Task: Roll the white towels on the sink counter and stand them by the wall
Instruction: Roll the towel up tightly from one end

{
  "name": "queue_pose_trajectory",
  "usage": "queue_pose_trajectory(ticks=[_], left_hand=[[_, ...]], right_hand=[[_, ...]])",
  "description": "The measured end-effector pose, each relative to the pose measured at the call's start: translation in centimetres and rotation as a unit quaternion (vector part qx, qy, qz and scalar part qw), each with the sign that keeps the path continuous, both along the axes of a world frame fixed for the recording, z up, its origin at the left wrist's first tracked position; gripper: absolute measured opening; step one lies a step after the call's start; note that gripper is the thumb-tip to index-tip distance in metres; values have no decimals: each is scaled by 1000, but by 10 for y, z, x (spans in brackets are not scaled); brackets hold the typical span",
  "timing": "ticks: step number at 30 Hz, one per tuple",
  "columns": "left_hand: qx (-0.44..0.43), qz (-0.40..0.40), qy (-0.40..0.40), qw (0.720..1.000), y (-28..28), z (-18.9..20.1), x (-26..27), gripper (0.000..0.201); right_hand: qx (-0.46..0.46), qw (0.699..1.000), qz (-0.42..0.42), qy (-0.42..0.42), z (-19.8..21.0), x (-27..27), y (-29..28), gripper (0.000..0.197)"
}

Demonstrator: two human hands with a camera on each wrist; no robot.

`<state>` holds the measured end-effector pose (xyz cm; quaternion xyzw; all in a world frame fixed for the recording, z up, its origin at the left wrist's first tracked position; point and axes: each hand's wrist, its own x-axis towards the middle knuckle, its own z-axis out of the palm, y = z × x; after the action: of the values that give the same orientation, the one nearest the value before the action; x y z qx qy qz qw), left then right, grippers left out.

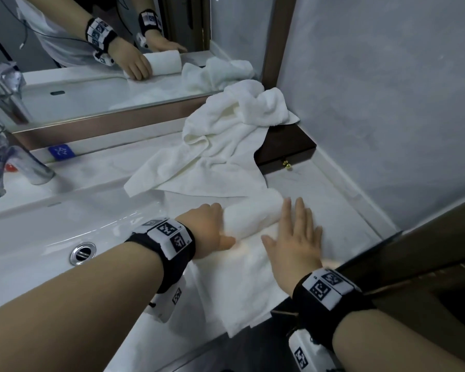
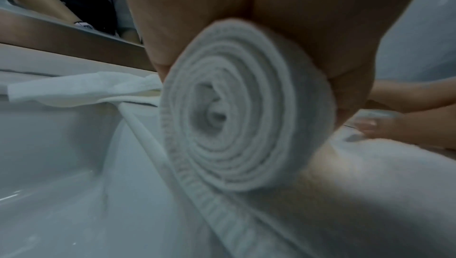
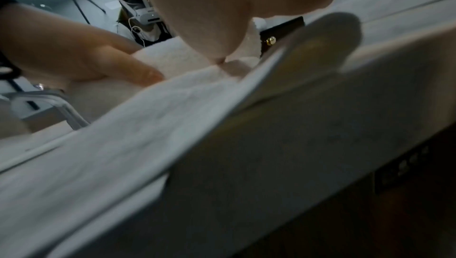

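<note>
The half-rolled towel (image 1: 253, 216) lies just right of the sink (image 1: 38, 237). My left hand (image 1: 204, 229) cups its end; my right hand (image 1: 295, 234) presses flat. Soft, springy: likely unrolls unless gripped around the middle.

Loose towel (image 1: 226, 146) heap blocking wall corner

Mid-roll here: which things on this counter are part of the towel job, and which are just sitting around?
Job:
- half-rolled towel, left hand gripping its end, right hand flat on it
- loose towel heap by the mirror, not yet rolled

Lying about:
- faucet
- sink drain
- dark wooden box
- blue tag
</note>
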<state>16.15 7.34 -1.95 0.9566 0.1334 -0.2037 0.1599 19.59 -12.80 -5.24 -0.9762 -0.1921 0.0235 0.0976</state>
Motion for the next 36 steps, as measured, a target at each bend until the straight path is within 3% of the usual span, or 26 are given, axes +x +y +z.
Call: queue_pose_trajectory(ticks=[5, 12, 17, 23, 28, 36], left_hand=[[-20, 34, -38, 998, 17, 2, 6, 57], [-35, 26, -21, 999, 32, 5, 13, 55], [-20, 47, -7, 999, 31, 6, 15, 52], [8, 15, -16, 1000, 28, 5, 14, 52], [20, 10, -22, 1000, 26, 3, 10, 54], [25, 5, -20, 999, 25, 2, 10, 63]], right_hand=[[-16, 995, 72, 73, -16, -23, 1, 81], [-65, 988, 123, 74, -26, -22, -9, 75], [-103, 984, 145, 26, -9, -19, -8, 77], [-78, 985, 151, -32, 8, -11, -1, 61], [-59, 982, 171, 52, -13, -7, 0, 80], [-94, 980, 172, 43, -28, -14, 0, 76]])
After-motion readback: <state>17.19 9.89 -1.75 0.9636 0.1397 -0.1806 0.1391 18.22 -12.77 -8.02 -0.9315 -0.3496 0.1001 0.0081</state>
